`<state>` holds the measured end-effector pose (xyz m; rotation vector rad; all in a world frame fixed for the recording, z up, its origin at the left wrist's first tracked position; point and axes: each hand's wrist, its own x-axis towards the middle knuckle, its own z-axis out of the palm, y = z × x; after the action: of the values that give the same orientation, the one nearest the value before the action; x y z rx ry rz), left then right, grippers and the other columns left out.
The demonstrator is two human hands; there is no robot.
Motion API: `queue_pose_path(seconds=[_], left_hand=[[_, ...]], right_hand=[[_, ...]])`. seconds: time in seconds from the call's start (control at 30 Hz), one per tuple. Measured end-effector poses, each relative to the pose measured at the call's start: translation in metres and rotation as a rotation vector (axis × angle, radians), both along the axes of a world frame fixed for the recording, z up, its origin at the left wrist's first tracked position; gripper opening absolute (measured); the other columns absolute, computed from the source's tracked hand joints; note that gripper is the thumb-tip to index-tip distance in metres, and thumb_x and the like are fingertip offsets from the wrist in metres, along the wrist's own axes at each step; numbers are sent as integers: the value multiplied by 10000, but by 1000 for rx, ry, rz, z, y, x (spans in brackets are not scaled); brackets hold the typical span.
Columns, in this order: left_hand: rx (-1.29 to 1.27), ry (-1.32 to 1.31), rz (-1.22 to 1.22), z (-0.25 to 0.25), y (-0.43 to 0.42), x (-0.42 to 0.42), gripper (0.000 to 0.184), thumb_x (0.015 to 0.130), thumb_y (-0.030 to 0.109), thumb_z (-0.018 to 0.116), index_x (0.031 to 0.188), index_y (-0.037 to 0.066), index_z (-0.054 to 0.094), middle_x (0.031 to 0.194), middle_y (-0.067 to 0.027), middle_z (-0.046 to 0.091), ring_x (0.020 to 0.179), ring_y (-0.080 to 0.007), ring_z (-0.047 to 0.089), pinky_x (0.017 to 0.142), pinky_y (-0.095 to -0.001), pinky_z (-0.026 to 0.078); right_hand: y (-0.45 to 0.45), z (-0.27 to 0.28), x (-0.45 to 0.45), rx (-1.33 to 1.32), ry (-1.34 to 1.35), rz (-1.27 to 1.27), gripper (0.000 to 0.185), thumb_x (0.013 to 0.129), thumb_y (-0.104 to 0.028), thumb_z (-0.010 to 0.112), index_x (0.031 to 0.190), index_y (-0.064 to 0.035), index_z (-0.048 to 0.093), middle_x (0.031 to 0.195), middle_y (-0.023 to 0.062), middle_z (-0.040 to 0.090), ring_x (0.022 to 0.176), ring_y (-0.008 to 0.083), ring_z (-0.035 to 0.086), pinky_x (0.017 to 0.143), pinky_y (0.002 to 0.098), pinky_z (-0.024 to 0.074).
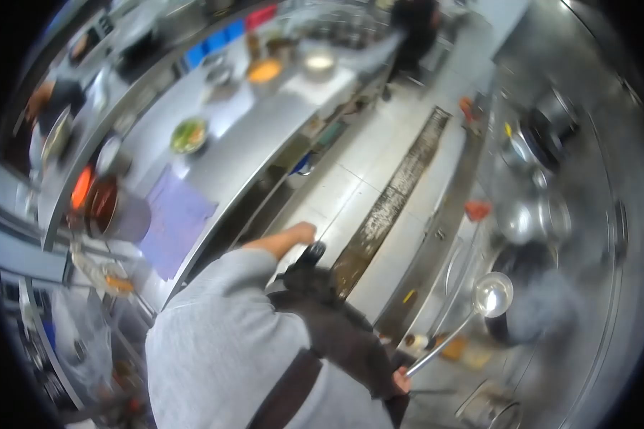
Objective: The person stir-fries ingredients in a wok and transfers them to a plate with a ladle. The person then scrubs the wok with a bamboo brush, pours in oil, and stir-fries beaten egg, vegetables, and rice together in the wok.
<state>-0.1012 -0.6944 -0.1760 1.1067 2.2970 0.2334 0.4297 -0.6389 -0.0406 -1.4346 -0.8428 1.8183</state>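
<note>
My right hand is closed round the handle of a long metal ladle. The ladle's round bowl is above the near side of a dark wok on the stove, with pale smoke or steam over it. My left hand is raised in front of my grey sleeve and dark apron, its fingers curled. Just below that hand is a small black object; whether the fingers hold anything is hidden.
Left, a steel counter carries a green-and-white dish, a purple cloth, a large pot and an orange-filled container. A floor drain runs along the aisle. A person in dark clothes stands far ahead; another is at left.
</note>
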Motion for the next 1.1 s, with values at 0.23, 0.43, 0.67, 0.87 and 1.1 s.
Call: queue_pose_path(seconds=[0.23, 0.43, 0.67, 0.87, 1.1], left_hand=[[325, -160, 234, 1, -7, -14, 309, 767, 155, 532, 1041, 64, 642, 940, -204, 654, 898, -359, 629, 786, -432, 504], [769, 6, 834, 71, -47, -117, 227, 835, 162, 548, 1009, 47, 637, 825, -172, 663, 757, -340, 641, 682, -392, 505], [966, 55, 1268, 74, -114, -219, 202, 894, 137, 530, 1020, 12, 625, 774, -117, 657, 654, -179, 623, 618, -299, 498], [867, 416, 1039, 81, -129, -240, 165, 841, 78, 565, 984, 10, 612, 963, -170, 616, 906, -334, 590, 799, -380, 472], [810, 564, 904, 73, -117, -257, 195, 776, 38, 591, 967, 0, 602, 1075, -157, 572, 1051, -356, 529, 914, -437, 415]], right_hand=[[81, 82, -100, -48, -121, 497, 322, 818, -59, 527, 1120, 19, 443, 662, 21, 432, 550, 90, 421, 491, 226, 364], [110, 126, -238, -73, -101, 565, 387, 823, -30, 520, 1193, 57, 446, 598, 18, 422, 468, 101, 420, 443, 226, 379], [131, 149, -478, 173, 33, 998, 435, 797, -12, 581, 1209, 68, 469, 615, 50, 476, 371, 129, 463, 324, 222, 386], [134, 168, -685, 819, -423, 1381, 596, 801, -8, 562, 1372, -21, 393, 723, 89, 550, 496, 164, 535, 471, 294, 448], [141, 178, -790, 1541, -625, 1575, 598, 780, -26, 578, 1354, -35, 412, 828, 185, 589, 731, 355, 598, 664, 423, 486]])
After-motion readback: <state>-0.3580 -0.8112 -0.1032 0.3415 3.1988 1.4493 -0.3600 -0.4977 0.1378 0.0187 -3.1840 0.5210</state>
